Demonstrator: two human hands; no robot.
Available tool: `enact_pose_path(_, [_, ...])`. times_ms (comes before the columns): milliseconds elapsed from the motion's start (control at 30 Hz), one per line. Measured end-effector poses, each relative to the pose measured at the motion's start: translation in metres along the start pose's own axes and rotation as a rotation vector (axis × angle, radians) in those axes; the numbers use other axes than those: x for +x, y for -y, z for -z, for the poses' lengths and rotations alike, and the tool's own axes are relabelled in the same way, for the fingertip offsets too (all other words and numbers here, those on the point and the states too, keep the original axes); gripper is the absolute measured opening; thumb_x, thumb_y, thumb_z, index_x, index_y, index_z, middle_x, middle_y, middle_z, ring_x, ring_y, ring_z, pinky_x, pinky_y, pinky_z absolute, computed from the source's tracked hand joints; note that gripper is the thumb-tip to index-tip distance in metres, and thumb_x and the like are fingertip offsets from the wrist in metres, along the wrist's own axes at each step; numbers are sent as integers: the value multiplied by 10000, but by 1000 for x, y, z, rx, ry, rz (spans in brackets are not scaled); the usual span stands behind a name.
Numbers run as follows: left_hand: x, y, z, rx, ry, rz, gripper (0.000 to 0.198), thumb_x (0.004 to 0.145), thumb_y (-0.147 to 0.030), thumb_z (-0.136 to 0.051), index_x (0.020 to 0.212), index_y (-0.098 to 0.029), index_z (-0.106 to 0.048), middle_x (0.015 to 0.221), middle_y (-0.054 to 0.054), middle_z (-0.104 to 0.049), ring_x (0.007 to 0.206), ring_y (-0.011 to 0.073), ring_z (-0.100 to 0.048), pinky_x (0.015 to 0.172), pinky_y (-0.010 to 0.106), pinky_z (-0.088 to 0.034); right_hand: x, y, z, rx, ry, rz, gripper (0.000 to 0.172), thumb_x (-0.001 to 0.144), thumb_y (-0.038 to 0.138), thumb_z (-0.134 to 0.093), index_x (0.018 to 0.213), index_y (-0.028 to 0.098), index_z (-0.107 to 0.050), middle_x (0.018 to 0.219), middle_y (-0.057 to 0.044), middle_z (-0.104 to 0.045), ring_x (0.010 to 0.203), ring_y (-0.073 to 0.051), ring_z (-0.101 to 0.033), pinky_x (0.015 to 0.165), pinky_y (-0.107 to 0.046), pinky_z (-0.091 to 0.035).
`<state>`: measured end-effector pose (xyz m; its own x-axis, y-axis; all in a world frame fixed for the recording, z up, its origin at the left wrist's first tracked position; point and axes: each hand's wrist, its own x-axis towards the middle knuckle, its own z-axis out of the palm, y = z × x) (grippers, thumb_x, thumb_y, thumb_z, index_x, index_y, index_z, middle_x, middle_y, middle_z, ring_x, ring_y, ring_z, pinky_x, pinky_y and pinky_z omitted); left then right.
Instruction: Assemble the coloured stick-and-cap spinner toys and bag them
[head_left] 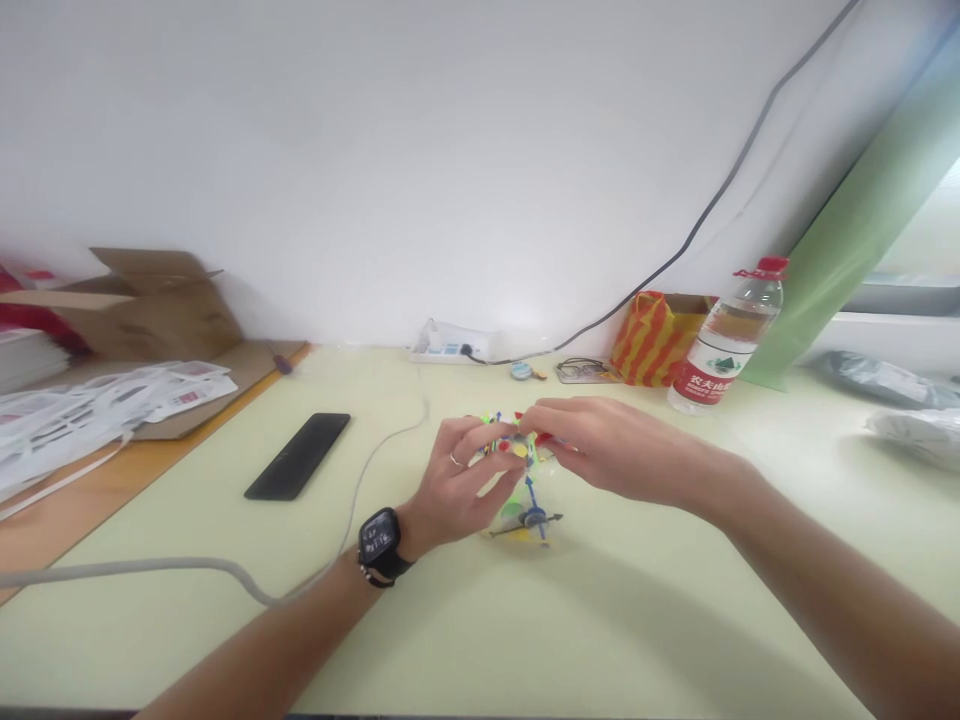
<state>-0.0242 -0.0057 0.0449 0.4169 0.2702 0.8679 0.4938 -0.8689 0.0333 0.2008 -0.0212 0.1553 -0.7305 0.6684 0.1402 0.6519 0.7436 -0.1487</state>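
Note:
A small toy of colourful plastic pieces [534,518] stands on the pale table in front of me. A blue arrow-tipped cross sits at its near side, above grey and yellow pieces. Red, green and yellow bits show higher up, between my fingers. My left hand [461,480], with a ring and a black watch, has its bent fingers closed on the toy's upper left part. From the right, my right hand [626,450] reaches over and pinches at the top of the same toy. Its fingertips partly hide what they grip.
A black phone [298,457] lies at left, beside a grey cable [225,566]. Along the wall are a power strip [451,343], glasses [583,368], a striped bag [646,340] and a large water bottle [724,345]. A cardboard box [161,315] stands far left.

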Motion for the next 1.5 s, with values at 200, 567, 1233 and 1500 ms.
enact_pose_path(200, [4,1,4,-28,60,-161,196,881,-119,-681,1028,-244,-651,1062,36,-767,931,194,-656,812,355,-508,-3,-1,4,134,24,-16,172,923,66,-485,961,221,-549,913,11,-641,743,-130,-542,598,-250,-337])
enact_pose_path(567, [9,-8,5,-201,143,-225,195,860,-62,-650,1019,-174,-628,883,77,-677,820,179,-669,763,328,-580,-11,-4,2,290,35,-17,209,955,143,-517,1094,268,-611,1022,14,-699,874,-155,-618,692,-268,-425])
enact_pose_path(1233, [1,11,7,-102,259,-154,161,924,-103,-580,1022,-214,-642,1117,113,-507,1065,200,-600,908,333,-560,-5,-2,-12,191,-121,-24,184,981,124,-514,935,207,-671,1023,-39,-639,789,-142,-606,658,-277,-444])
enact_pose_path(1500, [0,14,6,-101,237,-147,172,917,-100,-602,1028,-215,-667,1166,124,-502,1078,206,-604,869,322,-573,-5,2,-6,182,50,107,279,946,36,-477,834,187,-683,917,-39,-650,771,-156,-597,691,-287,-414])
